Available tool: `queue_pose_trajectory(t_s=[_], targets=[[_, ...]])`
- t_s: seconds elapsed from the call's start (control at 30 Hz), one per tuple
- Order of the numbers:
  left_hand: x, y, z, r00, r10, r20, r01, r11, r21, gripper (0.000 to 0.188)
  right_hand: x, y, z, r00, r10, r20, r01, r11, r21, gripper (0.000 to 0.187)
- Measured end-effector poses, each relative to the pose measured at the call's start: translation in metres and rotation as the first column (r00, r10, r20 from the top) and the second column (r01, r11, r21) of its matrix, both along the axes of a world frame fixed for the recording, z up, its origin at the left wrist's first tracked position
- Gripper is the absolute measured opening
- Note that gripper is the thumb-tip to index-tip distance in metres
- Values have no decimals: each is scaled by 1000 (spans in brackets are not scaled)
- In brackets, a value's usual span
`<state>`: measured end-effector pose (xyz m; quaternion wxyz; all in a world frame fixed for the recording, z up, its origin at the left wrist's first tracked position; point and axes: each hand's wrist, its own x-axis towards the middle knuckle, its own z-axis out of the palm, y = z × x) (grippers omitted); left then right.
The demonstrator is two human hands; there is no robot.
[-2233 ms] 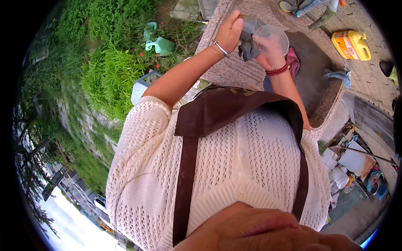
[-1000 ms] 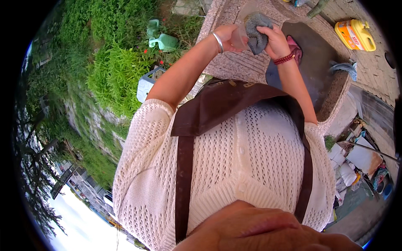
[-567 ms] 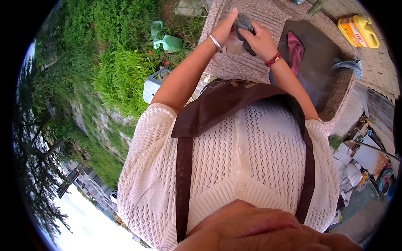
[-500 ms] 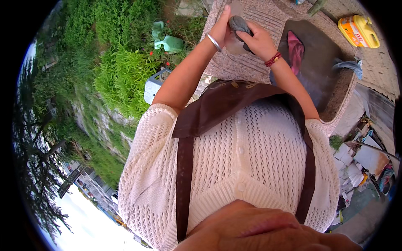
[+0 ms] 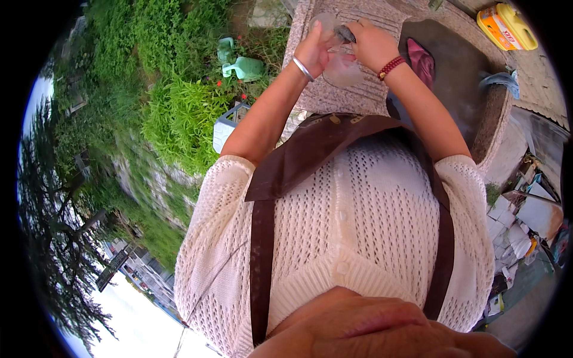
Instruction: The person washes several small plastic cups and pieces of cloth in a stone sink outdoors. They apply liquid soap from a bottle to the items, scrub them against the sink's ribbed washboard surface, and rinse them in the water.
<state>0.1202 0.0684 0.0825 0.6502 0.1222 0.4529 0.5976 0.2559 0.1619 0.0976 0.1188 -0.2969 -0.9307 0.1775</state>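
Over the ribbed slab of a speckled pinkish stone washing sink [image 5: 382,101], both my hands are on a small bunched dark grey cloth [image 5: 344,34]. My left hand [image 5: 313,51], with a silver bangle at its wrist, is at the cloth's left side with the thumb up. My right hand [image 5: 376,46], wearing a red beaded bracelet, curls over the right side, its fingertips mostly hidden. Greyish wet patches surround the hands on the slab. In the dark basin to the right lies a maroon cloth [image 5: 421,64].
A blue-grey cloth [image 5: 502,81] hangs over the basin's right rim. Beyond it stands a yellow jug [image 5: 506,27] with an orange label. Left are a green watering can [image 5: 246,69], a grey plastic stool [image 5: 225,128] and plants. Scattered rubbish [image 5: 525,224] lies at the right.
My right hand has turned over, its back now up and fingers curled around the grey cloth. Less of the cloth shows. My left hand has shifted slightly down.
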Motion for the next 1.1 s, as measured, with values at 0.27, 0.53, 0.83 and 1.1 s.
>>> queue_pose_trajectory(t_s=[0.27, 0.53, 0.83, 1.1], targets=[[18, 16, -16, 959, -93, -267, 104, 994, 30, 44, -5, 0, -8, 876, -114, -469, -37, 953, -301, 31], [28, 24, 5, 985, -170, -27, 172, 962, 213, 24, 14, 22, -12, 898, -207, -389, 64, 935, -350, 27], [24, 46, -13, 999, 17, -27, -18, 1000, -25, 49, 17, -1, -15, 864, -57, -500, -193, 879, -435, 32], [53, 64, -16, 950, -276, -150, 243, 948, -205, 56, 54, 4, -31, 987, 22, -161, -56, 976, -212, 30]])
